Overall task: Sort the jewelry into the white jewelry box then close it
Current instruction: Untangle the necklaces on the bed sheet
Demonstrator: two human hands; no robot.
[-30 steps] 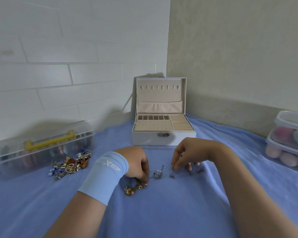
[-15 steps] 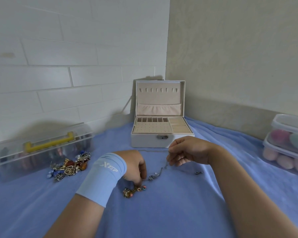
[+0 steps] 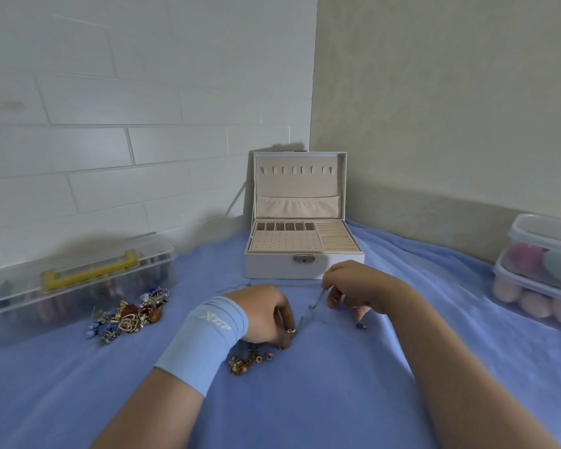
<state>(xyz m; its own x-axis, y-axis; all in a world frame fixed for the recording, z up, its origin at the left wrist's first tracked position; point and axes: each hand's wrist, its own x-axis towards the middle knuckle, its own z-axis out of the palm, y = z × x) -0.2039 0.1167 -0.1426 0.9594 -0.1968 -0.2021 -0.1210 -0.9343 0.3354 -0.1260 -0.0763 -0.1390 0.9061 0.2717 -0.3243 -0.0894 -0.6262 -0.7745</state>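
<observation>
The white jewelry box [image 3: 272,267] stands open at the back of the blue cloth, its lid upright and its beige trays showing. In front of it my right hand [image 3: 357,286] pinches the upper end of a thin silver chain [image 3: 311,311]. My left hand [image 3: 266,314], with a blue wristband, pinches the chain's lower end near a small silver charm. The chain hangs stretched between both hands. A beaded bracelet [image 3: 248,362] lies just below my left hand. A small dark earring [image 3: 360,326] lies under my right hand. A pile of mixed jewelry [image 3: 128,317] sits at the left.
A clear plastic case with a yellow handle [image 3: 88,275] stands at the left, behind the pile. Two stacked clear tubs of pastel sponges [image 3: 541,277] stand at the right edge. Walls close the corner behind the box.
My right hand has lifted off the cloth and drawn the chain's end up and toward the box. My left hand stayed low at the chain's other end. The chain now runs taut.
</observation>
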